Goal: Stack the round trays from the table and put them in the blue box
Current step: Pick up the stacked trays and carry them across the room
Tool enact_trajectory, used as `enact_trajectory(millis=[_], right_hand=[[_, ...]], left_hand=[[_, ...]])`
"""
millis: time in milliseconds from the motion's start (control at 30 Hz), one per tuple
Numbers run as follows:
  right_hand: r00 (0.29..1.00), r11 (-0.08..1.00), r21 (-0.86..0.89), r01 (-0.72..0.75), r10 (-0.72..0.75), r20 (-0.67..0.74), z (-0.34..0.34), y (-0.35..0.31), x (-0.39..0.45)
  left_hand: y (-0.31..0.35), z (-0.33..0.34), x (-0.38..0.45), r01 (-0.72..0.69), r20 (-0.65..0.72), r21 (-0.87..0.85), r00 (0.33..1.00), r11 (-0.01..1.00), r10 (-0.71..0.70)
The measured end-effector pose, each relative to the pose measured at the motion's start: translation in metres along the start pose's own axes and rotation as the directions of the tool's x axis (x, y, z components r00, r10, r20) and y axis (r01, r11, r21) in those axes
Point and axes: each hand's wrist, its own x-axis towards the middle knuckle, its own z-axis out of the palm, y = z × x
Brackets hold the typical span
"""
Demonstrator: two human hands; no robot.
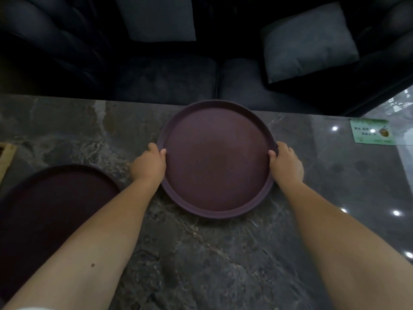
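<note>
A round purple tray (216, 159) lies in the middle of the dark marble table, near its far edge. My left hand (148, 165) grips its left rim, thumb over the lip. My right hand (287, 164) grips the right rim the same way. A second round tray (51, 211), darker and in shadow, rests on the table at the near left, partly under my left forearm. No blue box is in view.
The marble table (201, 265) fills the lower view. Behind its far edge stands a dark sofa (165, 79) with grey cushions (309, 41). A green card (372, 132) lies at the right. A pale wooden object (5, 157) shows at the left edge.
</note>
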Motion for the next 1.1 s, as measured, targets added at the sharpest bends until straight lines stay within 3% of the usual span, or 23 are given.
enact_trajectory(millis=[300,533,667,867,1100], right_hand=[[1.0,0.986,0.168,0.011,-0.015,0.024,-0.009,0.002,0.002],[0.985,0.959,0.227,0.172,-0.167,-0.039,-0.05,-0.017,-0.003],[0.957,0.933,0.219,0.286,-0.287,-0.028,-0.065,-0.035,-0.012],[0.895,0.88,0.223,0.418,-0.441,0.061,-0.056,-0.094,-0.044],[0.812,0.818,0.269,0.509,-0.56,0.166,-0.014,-0.185,-0.101]], left_hand=[[0.002,-0.008,-0.008,0.093,0.06,-0.094,0.994,0.991,-0.087],[-0.01,-0.043,-0.039,0.219,0.044,-0.327,0.975,0.919,-0.216],[-0.032,-0.06,-0.073,0.286,0.047,-0.369,0.956,0.884,-0.29],[-0.096,-0.077,-0.141,0.425,0.02,-0.394,0.89,0.815,-0.455],[-0.188,-0.082,-0.214,0.579,0.018,-0.453,0.766,0.678,-0.642]])
